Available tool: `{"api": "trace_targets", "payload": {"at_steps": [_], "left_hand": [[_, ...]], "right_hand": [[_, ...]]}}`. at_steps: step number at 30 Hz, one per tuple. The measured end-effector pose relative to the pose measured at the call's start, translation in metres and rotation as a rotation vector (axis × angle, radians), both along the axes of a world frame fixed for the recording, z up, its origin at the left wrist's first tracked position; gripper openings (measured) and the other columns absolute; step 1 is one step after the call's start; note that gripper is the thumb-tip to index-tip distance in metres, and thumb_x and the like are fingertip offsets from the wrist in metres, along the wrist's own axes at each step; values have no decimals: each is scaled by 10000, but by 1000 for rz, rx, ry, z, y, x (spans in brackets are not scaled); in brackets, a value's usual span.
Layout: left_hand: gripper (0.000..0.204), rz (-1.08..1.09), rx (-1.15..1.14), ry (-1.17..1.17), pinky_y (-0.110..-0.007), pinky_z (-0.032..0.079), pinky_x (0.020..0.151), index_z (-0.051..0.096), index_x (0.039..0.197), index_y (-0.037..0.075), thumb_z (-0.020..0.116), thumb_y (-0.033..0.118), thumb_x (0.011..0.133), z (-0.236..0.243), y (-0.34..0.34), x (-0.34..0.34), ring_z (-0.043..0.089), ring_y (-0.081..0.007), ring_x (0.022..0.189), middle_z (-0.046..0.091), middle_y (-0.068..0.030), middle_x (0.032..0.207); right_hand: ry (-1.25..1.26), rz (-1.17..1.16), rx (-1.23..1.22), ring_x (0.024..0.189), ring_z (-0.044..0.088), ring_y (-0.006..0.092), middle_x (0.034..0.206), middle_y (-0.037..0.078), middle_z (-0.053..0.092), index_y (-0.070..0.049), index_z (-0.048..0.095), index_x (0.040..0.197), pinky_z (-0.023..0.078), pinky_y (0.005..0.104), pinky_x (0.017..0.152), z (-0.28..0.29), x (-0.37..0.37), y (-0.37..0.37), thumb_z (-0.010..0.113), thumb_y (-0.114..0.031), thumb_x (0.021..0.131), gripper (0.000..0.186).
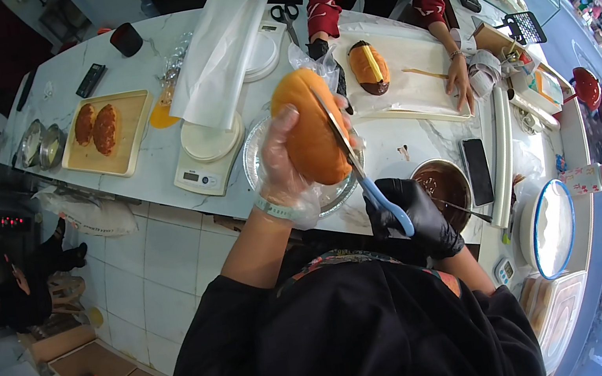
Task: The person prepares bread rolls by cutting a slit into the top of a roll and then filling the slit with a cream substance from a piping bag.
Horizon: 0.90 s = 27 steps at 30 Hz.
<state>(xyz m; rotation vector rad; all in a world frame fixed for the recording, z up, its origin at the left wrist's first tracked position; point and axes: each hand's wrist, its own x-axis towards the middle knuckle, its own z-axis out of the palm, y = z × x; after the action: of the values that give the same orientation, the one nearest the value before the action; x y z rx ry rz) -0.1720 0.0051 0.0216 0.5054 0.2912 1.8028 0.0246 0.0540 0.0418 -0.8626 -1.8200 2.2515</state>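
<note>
Presently | left hand [282, 159] cups bread [310, 134] | right hand [422, 219], nearer torso [353, 331], grips scissors [356, 164]

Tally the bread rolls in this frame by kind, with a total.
Plain golden roll, in the left hand: 1
Roll with dark-coated ends and yellow strip: 1
Reddish-brown rolls, on the tan tray: 2
Total: 4

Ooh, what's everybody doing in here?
One person holds a plump bun in their clear-gloved left hand. Their black-gloved right hand grips a blue-handled blade, which lies along the bun; I can't tell how deep it goes. Another person's bare hand is at the edge of a tray, where a second bun has a yellow strip on top. Brown sauce is nearby.
</note>
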Motion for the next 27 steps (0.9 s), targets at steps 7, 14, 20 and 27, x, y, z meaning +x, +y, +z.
{"api": "trace_targets", "payload": {"at_steps": [7, 14, 20, 27], "left_hand": [[501, 132, 66, -262, -498, 405, 770, 414, 1195, 70, 459, 416, 836, -2, 6, -25, 502, -271, 930, 459, -139, 1097], [456, 171, 19, -254, -494, 436, 737, 453, 1127, 72, 479, 407, 818, 9, 7, -22, 549, -243, 858, 513, -118, 1030], [454, 175, 1, -198, -492, 440, 713, 456, 1118, 75, 488, 411, 814, 15, 10, -21, 552, -243, 851, 515, -118, 1027], [465, 153, 4, -199, -473, 436, 717, 447, 1136, 72, 484, 406, 815, 16, 11, -15, 534, -255, 866, 493, -128, 1055]], "right_hand": [[-221, 191, 654, 523, 477, 142, 608, 76, 544, 7, 570, 772, 413, 283, 526, 10, 29, 0, 747, -208, 594, 330], [-292, 107, 881, 588, 515, 390, 642, 194, 522, -10, 513, 693, 422, 382, 510, 25, 35, -9, 675, -137, 613, 222], [-284, 82, 885, 588, 527, 379, 635, 187, 520, -10, 515, 698, 429, 382, 516, 25, 41, -10, 666, -118, 596, 212], [-274, 60, 870, 579, 531, 375, 626, 184, 523, -13, 515, 715, 429, 381, 512, 20, 41, -12, 681, -146, 615, 236]]}}
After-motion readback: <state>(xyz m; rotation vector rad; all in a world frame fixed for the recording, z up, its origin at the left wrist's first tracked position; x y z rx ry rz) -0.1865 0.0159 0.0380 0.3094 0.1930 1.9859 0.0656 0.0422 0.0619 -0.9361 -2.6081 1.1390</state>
